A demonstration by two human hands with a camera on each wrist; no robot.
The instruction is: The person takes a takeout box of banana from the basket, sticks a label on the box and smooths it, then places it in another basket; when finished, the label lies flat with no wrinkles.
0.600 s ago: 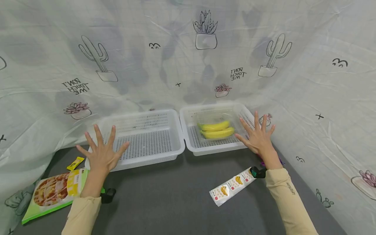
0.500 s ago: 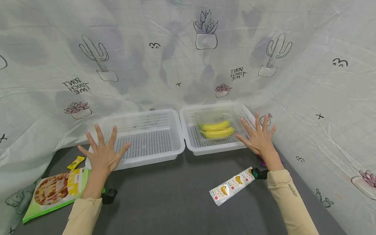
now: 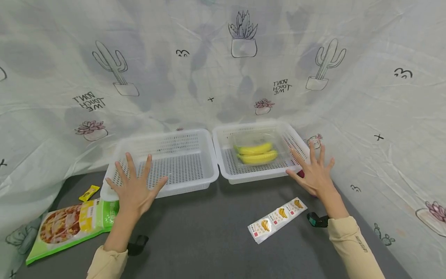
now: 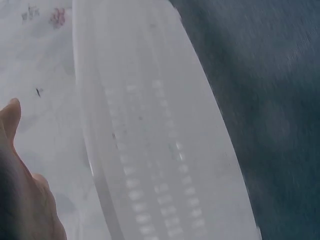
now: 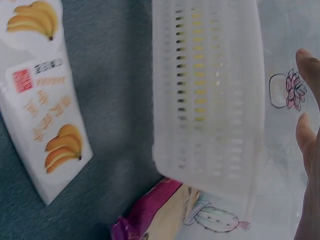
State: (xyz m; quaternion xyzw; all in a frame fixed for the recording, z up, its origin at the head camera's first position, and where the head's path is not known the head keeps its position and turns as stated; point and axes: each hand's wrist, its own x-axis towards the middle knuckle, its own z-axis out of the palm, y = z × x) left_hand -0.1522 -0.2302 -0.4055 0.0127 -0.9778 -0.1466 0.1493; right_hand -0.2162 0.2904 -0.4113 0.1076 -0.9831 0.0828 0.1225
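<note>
My left hand [image 3: 135, 193] is held palm down with fingers spread, overlapping the front left corner of the left white basket [image 3: 189, 188] in the head view. Nothing is in it. Fingers likewise spread, my right hand [image 3: 318, 177] hovers by the right end of the other white basket [image 3: 258, 178] and also holds nothing. Inside that basket lies a clear plastic box [image 3: 256, 136] with two yellow bananas [image 3: 258, 157]. A long white packet printed with bananas [image 3: 277, 219] lies on the dark table, left of my right wrist.
At the left lies a green food bag [image 3: 66, 228], with a small yellow packet [image 3: 89, 193] behind it. A purple and cream packet [image 5: 157, 210] lies beside the right basket, mostly hidden by my right hand in the head view. A printed white curtain [image 3: 209, 77] hangs behind the baskets.
Both hands have shifted right and slightly nearer, fingers still spread. The right wrist strap no longer covers the banana packet's end. More of the green bag shows. The objects have stayed put.
</note>
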